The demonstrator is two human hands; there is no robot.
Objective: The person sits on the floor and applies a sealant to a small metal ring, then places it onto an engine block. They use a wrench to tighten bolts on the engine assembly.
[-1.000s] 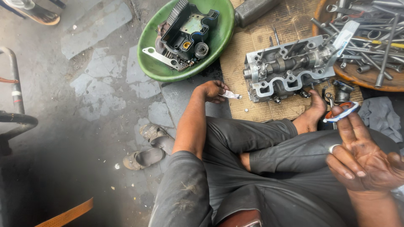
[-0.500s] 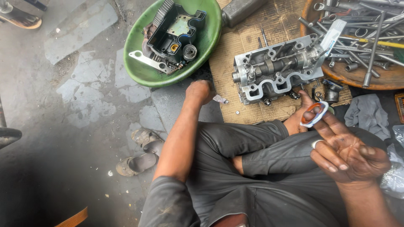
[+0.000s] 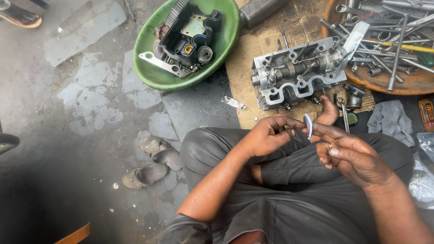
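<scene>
Head view, the only one I have, looking down at a person seated cross-legged on a stained concrete floor (image 3: 90, 90).

Right hand (image 3: 355, 156): palm partly up over the lap, fingers loosely curled. Its thumb and forefinger pinch a small flat ring-shaped part (image 3: 308, 126), white with a blue edge, held on edge so I see it nearly side-on. I cannot tell what the part is made of.

Left hand (image 3: 266, 135): fingers bent, tips brought up against the ring from the left side. The fingertips (image 3: 289, 122) touch or nearly touch the ring; I cannot tell whether they grip it or only brush it.

Ring sits between both hands, above the knees, just in front of the engine cylinder head (image 3: 296, 74).

Cylinder head rests on a sheet of brown cardboard (image 3: 253, 45), camshaft side up. A bare foot (image 3: 327, 113) pokes out beside it, touching the cardboard edge.

Up left of the cardboard: green plastic basin (image 3: 153, 79) holding a black housing (image 3: 190, 34) and a flat metal bracket (image 3: 156, 61).

Upper right: round tray (image 3: 384, 83) piled with spanners and socket bars. A grey rag (image 3: 391, 119) lies below it.

A small crumpled foil scrap (image 3: 233, 102) lies on the floor between basin and cardboard.

A pair of worn sandals (image 3: 153, 160) sits on the floor left of the knee.
</scene>
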